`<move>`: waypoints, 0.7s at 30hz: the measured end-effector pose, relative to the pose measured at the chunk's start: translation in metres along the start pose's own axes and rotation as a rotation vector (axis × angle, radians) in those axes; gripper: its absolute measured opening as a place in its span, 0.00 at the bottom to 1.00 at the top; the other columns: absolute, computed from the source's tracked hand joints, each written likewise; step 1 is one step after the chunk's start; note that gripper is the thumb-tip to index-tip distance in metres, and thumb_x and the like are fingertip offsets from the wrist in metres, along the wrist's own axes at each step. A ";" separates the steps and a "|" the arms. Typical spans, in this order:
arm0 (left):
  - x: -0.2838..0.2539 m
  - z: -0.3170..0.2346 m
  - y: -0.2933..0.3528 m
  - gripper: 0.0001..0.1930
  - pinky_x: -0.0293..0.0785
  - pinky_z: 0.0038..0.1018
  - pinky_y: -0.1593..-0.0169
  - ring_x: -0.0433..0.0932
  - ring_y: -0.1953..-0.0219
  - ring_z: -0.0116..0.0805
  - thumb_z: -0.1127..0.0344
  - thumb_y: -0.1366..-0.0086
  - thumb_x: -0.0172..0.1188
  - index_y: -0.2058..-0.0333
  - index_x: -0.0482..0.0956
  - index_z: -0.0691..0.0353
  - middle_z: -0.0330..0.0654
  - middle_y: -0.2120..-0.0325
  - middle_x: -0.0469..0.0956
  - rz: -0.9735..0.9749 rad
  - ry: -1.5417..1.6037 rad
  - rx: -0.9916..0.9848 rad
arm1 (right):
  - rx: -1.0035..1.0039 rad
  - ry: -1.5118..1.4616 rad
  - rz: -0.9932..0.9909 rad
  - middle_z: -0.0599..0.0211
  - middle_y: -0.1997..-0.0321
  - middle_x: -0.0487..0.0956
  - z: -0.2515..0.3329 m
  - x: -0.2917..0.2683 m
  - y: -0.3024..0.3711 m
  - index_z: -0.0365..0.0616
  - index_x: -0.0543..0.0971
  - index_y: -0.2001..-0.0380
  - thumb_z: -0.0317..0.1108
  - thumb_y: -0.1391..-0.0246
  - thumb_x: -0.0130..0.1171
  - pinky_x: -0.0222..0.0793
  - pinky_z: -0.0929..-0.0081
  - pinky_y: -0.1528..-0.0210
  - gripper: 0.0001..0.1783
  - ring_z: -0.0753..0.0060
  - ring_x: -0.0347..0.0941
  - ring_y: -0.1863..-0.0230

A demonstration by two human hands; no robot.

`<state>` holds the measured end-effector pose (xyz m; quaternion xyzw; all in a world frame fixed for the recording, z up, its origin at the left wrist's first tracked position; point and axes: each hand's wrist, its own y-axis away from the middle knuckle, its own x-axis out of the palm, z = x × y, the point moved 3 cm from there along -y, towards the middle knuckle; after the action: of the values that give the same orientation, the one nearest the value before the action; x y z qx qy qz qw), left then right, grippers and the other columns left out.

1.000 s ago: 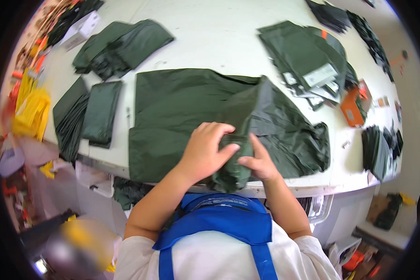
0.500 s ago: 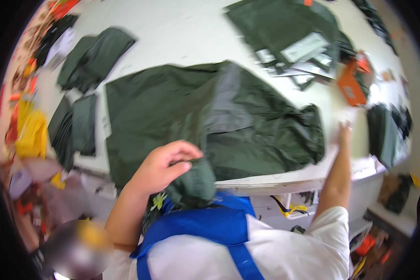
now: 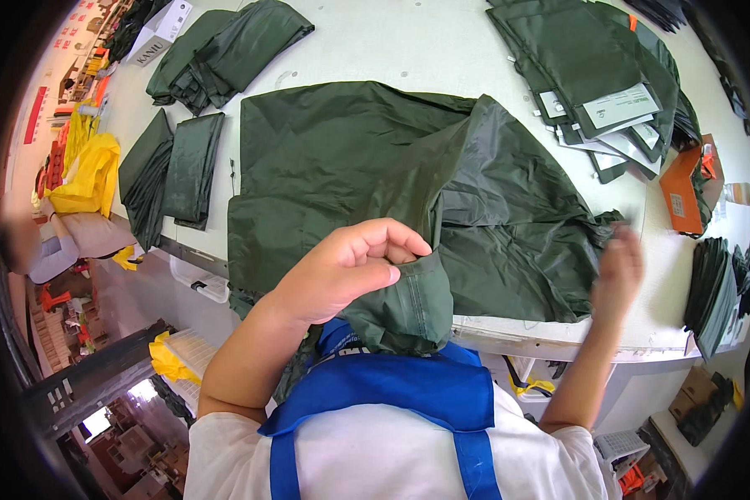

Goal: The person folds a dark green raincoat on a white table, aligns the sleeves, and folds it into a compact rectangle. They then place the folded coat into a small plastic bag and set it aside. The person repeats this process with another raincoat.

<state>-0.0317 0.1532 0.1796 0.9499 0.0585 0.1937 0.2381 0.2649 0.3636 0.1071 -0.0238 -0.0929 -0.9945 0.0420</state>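
A large piece of dark green coated fabric (image 3: 325, 158), seemingly a garment, lies spread over the table before me. Its near part has a hemmed, tube-like end (image 3: 417, 304) that hangs over the table's front edge against my blue apron. My left hand (image 3: 350, 271) is closed at the rim of that end, fingers curled over it and thumb at the edge. At the fabric's bunched right end is my right hand (image 3: 619, 271), smeared by motion. Its fingers are too blurred to show whether they grip anything.
Folded green pieces (image 3: 193, 171) lie at the left. Stacked green packs with white cards (image 3: 621, 108) sit far right. Beside them stands an orange box (image 3: 682, 192), with a green stack (image 3: 712, 287) nearer. Another person's arm (image 3: 54, 242) shows beside yellow fabric (image 3: 92, 175).
My right hand has come back from near the orange box to the fabric's right end. The left hand stays on the hemmed end. The whole view has shifted.
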 end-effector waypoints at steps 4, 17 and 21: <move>-0.001 -0.005 0.003 0.14 0.68 0.18 0.54 0.74 0.61 0.21 0.77 0.41 0.53 0.54 0.73 0.66 0.37 0.64 0.76 -0.012 -0.003 0.002 | -0.248 0.075 0.632 0.66 0.63 0.76 0.026 0.127 0.089 0.38 0.80 0.69 0.23 0.62 0.71 0.65 0.83 0.71 0.13 0.79 0.71 0.69; -0.020 -0.001 0.028 0.06 0.68 0.15 0.61 0.72 0.66 0.16 0.76 0.38 0.56 0.62 0.74 0.64 0.32 0.69 0.75 -0.022 0.036 0.122 | -0.600 0.351 0.901 0.61 0.69 0.77 0.068 0.183 0.146 0.38 0.77 0.71 0.19 0.60 0.66 0.70 0.74 0.71 0.11 0.64 0.74 0.68; -0.023 0.001 0.031 0.05 0.68 0.15 0.61 0.73 0.67 0.16 0.75 0.38 0.57 0.62 0.74 0.63 0.32 0.70 0.75 -0.028 0.075 0.167 | -0.438 0.201 0.765 0.58 0.66 0.78 0.065 0.174 0.141 0.36 0.80 0.59 0.40 0.45 0.59 0.70 0.69 0.62 0.17 0.63 0.74 0.67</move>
<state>-0.0515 0.1209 0.1856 0.9577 0.0964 0.2202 0.1582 0.1068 0.2238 0.2059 0.0318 0.1396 -0.9011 0.4092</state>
